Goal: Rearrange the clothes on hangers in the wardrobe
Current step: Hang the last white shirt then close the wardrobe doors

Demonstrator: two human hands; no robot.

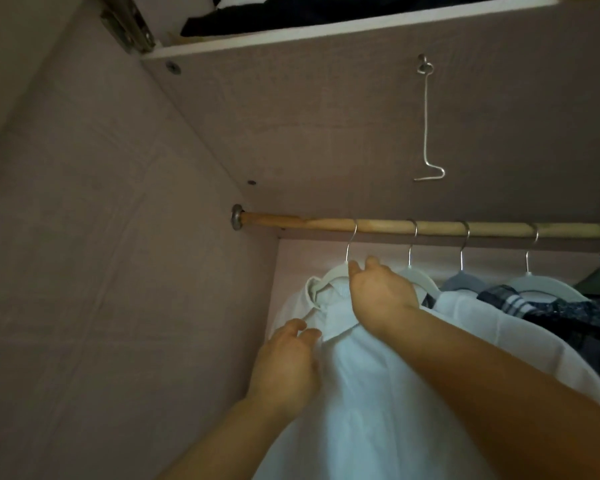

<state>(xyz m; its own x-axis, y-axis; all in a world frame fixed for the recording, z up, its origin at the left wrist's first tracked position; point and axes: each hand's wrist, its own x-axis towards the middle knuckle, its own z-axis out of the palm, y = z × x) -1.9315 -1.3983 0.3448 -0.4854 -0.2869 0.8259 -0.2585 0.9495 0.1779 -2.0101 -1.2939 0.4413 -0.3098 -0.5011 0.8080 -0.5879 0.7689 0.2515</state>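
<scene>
Looking into the brown wardrobe [118,271], I count five hangers on the one wooden rod [326,224]. My right hand [378,292] pinches the first, a pale plastic hanger [333,273] carrying a white collared shirt [361,393] at six o'clock, and the four other hangers [420,277] run toward three o'clock. My left hand [284,365] touches the shirt's front at seven o'clock; I cannot tell whether it grips cloth.

Rail [326,224] bare left of white shirt [361,375]; hangers [527,282] crowd right.
</scene>
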